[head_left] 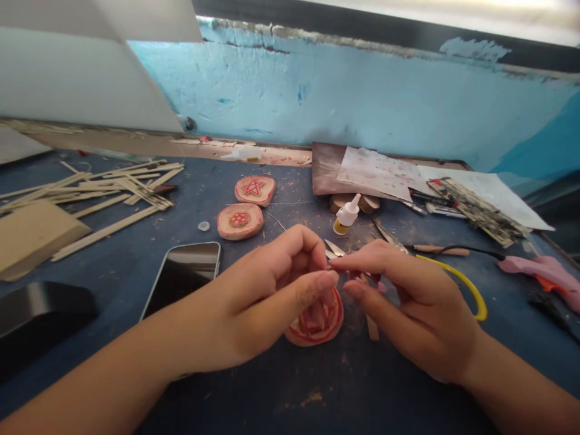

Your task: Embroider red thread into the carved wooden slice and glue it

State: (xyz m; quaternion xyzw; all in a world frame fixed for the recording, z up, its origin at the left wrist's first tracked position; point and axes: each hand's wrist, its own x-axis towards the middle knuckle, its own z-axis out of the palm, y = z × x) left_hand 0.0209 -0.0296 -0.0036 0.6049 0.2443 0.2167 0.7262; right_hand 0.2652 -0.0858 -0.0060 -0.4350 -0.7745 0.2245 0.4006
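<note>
My left hand is curled, its thumb and fingers pinched together over a round wooden slice with red line work, which lies on the dark blue table. My right hand faces it, forefinger and thumb pinched tip to tip against the left fingers. Whatever sits between the fingertips is too small to make out. A thin wooden stick lies under the right hand.
Two more decorated wood slices, a phone, a small glue bottle, scissors with a yellow handle, a pink glue gun, a pile of wooden sticks, a wood block and papers surround the hands.
</note>
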